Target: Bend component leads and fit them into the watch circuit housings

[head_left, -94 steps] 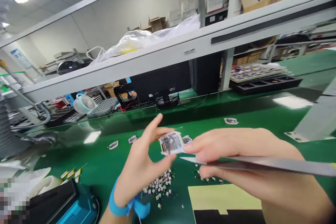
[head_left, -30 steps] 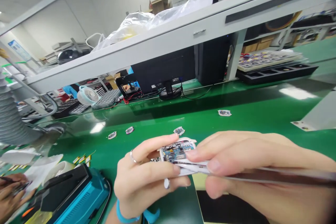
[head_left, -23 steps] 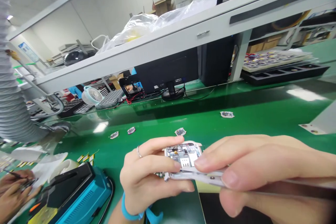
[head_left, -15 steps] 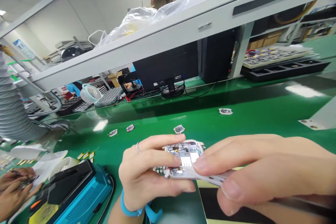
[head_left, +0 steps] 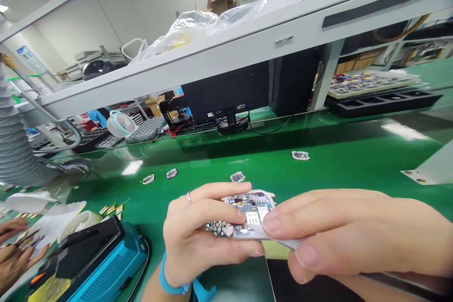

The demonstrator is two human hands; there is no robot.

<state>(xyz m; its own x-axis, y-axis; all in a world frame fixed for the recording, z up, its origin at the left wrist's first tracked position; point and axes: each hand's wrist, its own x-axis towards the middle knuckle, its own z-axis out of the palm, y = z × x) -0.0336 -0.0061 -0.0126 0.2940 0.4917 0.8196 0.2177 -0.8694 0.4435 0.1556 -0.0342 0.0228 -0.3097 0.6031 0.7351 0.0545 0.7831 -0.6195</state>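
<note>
My left hand [head_left: 201, 226] grips a small white smartwatch case [head_left: 266, 198] by its edges, fingers on top and thumb underneath. A circuit board [head_left: 253, 205] with a silvery metal plate shows inside the open case. In my right hand [head_left: 339, 231] is a pair of grey metal tweezers [head_left: 288, 244], pinched between thumb and fingers. Their tip reaches the lower edge of the board, close to my left fingertips; the exact contact point is too small to tell. Behind my left hand, a heap of tiny metal parts [head_left: 216, 228] partly shows.
Several similar watch cases lie on the green bench [head_left: 198, 160], one case [head_left: 300, 155] farther right. A blue and black machine [head_left: 102, 264] stands at front left, near small yellow-edged batteries [head_left: 111, 209]. Another person's hands [head_left: 17, 255] work at far left. A monitor [head_left: 226, 89] stands behind.
The view has shifted slightly. Both hands keep their hold on the watch case and tweezers, the tool tip staying near the board's lower edge. The other person's hands have moved apart a little.
</note>
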